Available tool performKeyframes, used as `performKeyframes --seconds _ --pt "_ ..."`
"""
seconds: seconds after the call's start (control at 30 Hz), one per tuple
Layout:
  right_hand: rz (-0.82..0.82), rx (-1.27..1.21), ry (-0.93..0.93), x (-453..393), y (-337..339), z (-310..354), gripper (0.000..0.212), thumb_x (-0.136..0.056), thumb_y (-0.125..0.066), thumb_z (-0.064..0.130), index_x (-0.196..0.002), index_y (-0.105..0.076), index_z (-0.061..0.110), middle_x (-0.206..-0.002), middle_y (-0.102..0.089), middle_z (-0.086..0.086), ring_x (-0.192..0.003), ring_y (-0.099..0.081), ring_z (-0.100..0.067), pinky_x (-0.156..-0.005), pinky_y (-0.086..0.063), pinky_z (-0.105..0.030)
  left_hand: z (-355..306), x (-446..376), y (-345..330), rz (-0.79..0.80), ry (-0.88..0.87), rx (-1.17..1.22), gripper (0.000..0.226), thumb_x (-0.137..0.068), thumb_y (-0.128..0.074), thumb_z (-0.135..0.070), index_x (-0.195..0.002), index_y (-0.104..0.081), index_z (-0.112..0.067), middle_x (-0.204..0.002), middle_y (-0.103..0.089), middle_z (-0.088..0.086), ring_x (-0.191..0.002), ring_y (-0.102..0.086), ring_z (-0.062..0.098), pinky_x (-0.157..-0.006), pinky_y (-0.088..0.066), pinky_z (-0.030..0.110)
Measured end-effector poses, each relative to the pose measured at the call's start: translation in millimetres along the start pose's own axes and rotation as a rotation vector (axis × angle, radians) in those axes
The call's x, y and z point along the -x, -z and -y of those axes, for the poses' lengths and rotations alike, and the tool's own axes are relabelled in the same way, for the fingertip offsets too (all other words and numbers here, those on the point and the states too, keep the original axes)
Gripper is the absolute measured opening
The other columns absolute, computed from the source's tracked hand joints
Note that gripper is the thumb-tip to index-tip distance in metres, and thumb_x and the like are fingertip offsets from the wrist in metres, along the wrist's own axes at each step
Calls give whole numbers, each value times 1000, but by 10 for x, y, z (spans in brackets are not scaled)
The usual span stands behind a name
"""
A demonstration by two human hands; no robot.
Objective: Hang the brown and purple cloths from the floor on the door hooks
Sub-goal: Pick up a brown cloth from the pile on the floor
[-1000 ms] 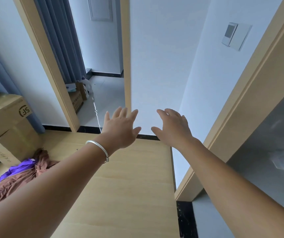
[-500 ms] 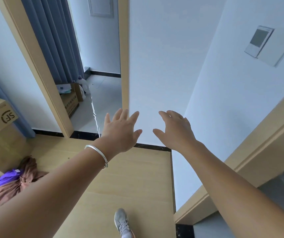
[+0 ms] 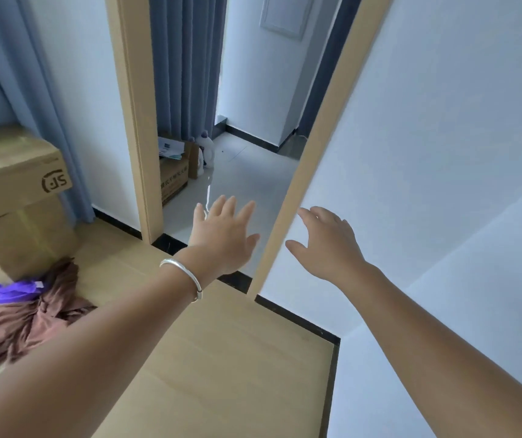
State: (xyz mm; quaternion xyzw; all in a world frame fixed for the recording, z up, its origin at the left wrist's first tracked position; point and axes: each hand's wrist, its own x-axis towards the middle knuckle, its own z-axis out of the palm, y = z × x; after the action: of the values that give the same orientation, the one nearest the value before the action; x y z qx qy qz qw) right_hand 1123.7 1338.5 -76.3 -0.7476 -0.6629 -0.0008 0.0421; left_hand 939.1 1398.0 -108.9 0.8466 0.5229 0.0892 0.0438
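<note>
My view has swung left: brown cloth (image 3: pixel 16 324) and purple cloth (image 3: pixel 3 292) now larger at lower left; left hand (image 3: pixel 221 238) and right hand (image 3: pixel 326 245) spread, empty, nothing yet picked up

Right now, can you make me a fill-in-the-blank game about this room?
1. The crumpled brown cloth lies on the ____.
2. The bright purple cloth lies partly on top of the ____ cloth.
3. The silver bracelet is on the ____ wrist.
4. The left hand and right hand hold ____.

Missing words: floor; brown; left; nothing
</note>
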Motion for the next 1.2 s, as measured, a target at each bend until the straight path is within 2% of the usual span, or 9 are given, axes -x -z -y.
performKeyframes --seconds 0.17,0.47,0.63,0.77,0.87,1.03,1.2 --pt "34 -33 247 -707 -303 711 64 -91 -51 47 -147 -29 25 -151 -32 -2 -139 -27 -22 -111 -24 -44 817 -63 -135 5 230 -17 66 -97 -31 -57 -152 -6 -32 -160 -14 4 -149 -3 27 -117 -7 58" --pt "155 -127 698 -1751 -957 2171 65 -91 -50 48 -147 -27 26 -153 -28 -2 -142 -19 -21 -115 -16 -47 2181 331 -348 42 773 -52 65 -96 -34 -52 -152 -8 -32 -160 -13 4 -149 -2 23 -116 -7 54" --pt "246 -112 955 -2215 -1310 2849 68 -90 -51 50 -149 -25 27 -154 -25 -3 -144 -17 -21 -116 -14 -49 2585 503 -347 19 1044 -115 65 -91 -34 -56 -150 -19 -33 -153 -28 1 -144 -17 22 -114 -18 52" --pt "319 -73 1128 -2474 -1568 3278 69 -89 -55 49 -148 -27 27 -153 -27 -3 -143 -19 -21 -117 -14 -49 2734 657 -471 57 1256 -41 66 -94 -36 -58 -151 -14 -34 -158 -20 2 -148 -10 22 -116 -12 54" --pt "338 -29 1209 -2573 -1745 3483 70 -88 -56 48 -148 -27 26 -153 -28 -3 -142 -21 -22 -116 -15 -48 2802 774 -600 87 1334 -24 66 -94 -34 -58 -151 -13 -34 -159 -19 4 -148 -10 23 -115 -12 55" --pt "462 72 1279 -2631 -2181 3831 72 -88 -57 47 -150 -24 26 -155 -25 -3 -143 -21 -22 -117 -15 -47 3019 1011 -1026 177 1465 77 67 -95 -34 -58 -152 -10 -32 -159 -18 6 -148 -10 24 -115 -14 53" --pt "506 181 1298 -2667 -2681 4280 73 -88 -56 47 -149 -24 25 -151 -29 -2 -140 -25 -22 -115 -19 -46 3507 1200 -1497 211 1495 188 67 -94 -36 -58 -151 -14 -31 -156 -24 6 -145 -17 24 -114 -17 53"
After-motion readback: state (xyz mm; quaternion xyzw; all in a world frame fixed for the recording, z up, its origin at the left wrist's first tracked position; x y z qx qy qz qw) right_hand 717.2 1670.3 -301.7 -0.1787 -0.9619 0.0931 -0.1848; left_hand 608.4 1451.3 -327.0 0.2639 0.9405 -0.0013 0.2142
